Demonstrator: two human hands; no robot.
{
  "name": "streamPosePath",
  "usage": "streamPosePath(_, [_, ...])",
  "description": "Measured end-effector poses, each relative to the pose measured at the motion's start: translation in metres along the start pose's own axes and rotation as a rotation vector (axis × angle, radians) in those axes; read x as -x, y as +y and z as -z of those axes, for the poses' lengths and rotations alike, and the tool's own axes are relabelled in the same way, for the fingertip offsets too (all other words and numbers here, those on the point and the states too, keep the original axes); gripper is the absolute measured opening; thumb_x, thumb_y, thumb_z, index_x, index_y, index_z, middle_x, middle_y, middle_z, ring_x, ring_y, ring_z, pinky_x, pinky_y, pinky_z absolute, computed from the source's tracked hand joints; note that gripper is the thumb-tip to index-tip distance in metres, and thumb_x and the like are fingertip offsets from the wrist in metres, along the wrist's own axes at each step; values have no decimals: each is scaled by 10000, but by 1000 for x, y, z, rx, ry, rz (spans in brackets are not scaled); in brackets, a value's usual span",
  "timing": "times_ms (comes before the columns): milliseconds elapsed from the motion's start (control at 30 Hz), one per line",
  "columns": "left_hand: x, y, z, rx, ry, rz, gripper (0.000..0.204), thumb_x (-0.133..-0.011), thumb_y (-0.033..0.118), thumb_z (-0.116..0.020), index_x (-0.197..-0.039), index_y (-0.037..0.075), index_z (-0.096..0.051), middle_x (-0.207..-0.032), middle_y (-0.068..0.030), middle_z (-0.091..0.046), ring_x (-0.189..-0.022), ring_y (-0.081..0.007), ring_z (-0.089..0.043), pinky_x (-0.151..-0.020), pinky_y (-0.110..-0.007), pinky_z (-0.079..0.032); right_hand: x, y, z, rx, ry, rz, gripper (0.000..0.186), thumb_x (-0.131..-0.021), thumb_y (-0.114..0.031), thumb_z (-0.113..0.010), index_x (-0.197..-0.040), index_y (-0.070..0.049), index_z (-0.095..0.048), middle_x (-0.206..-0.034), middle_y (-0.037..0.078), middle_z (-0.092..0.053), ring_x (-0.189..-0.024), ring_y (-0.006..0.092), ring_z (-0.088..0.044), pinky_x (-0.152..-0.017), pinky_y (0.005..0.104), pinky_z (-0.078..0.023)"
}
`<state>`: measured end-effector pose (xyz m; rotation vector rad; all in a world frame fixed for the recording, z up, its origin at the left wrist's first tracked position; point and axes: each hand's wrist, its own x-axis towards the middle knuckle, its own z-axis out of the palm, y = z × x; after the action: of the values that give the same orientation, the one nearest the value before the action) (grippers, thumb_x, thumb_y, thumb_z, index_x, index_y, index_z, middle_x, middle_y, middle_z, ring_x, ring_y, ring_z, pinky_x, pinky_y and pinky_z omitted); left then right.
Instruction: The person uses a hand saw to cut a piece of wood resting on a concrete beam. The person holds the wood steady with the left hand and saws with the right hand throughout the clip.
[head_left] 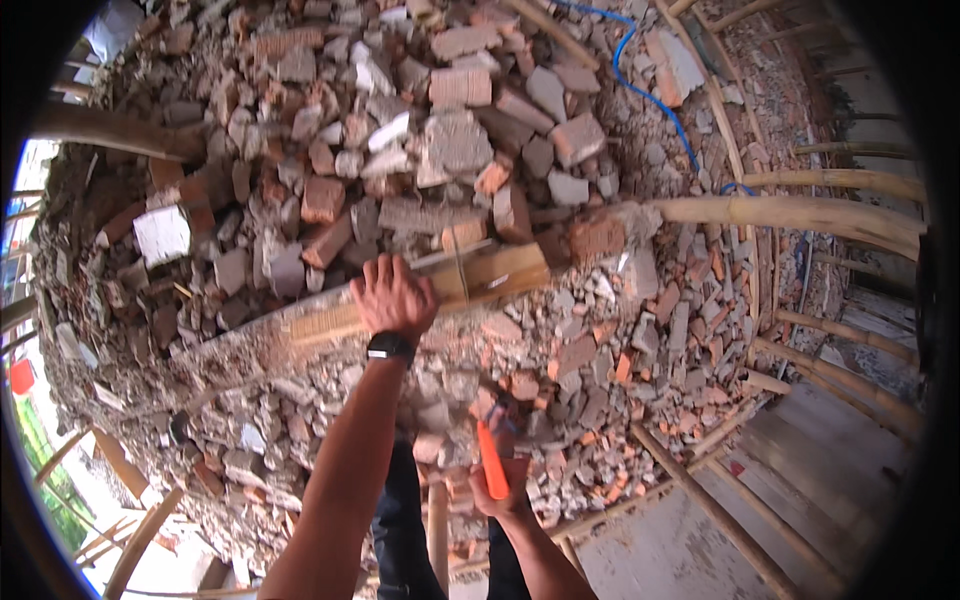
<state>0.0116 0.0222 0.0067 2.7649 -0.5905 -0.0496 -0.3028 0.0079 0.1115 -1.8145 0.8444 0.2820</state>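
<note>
My left hand (393,298), with a dark band on its wrist, is on a yellowish wooden board (510,275), its fingers bent over the far edge. The board lies along a low ledge of broken masonry, and a thin strap or wire crosses it to the right of the hand. Lower and to the right, my right hand (503,482) is closed round the orange handle of what looks like a hammer (491,455). The tool's head is smeared by motion above loose rubble.
Broken bricks and concrete (455,145) cover the far side. Smaller rubble (600,400) spreads nearer to me. A wooden pole (800,212) juts in from the right among several others. A blue hose (650,95) curves at the top right. Grey floor (640,550) shows at the lower right.
</note>
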Motion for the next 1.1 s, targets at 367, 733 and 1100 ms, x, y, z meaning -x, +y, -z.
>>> streamPosePath(367, [-4,-1,7,-39,-47,-1,206,-795,246,-567,-912,77,-560,-966,-117,-577,-1000,-310,-547,-848,-492,-386,66,32,9,-231,40,-7,448,-788,-62,-585,-1219,60,-598,-1145,274,-598,-1086,457,-570,-964,459,-462])
streamPosePath(733, [-3,-5,8,-26,-48,0,220,-787,253,-587,-915,75,-568,-967,-120,-586,-993,-315,-552,-838,-497,-385,50,31,16,-106,-87,-157,712,-809,-49,-548,-1496,52,-387,-1504,318,-424,-1354,416,-505,-1002,427,-507])
streamPosePath(1100, [1,-10,3,-9,-38,17,309,-790,319,-598,-951,55,-611,-1007,-114,-595,-1005,-302,-548,-864,-488,-381,22,-10,17,-266,165,67,75,-878,-64,-636,-870,10,-626,-674,22,-521,-597,114,-507,-553,297,-390])
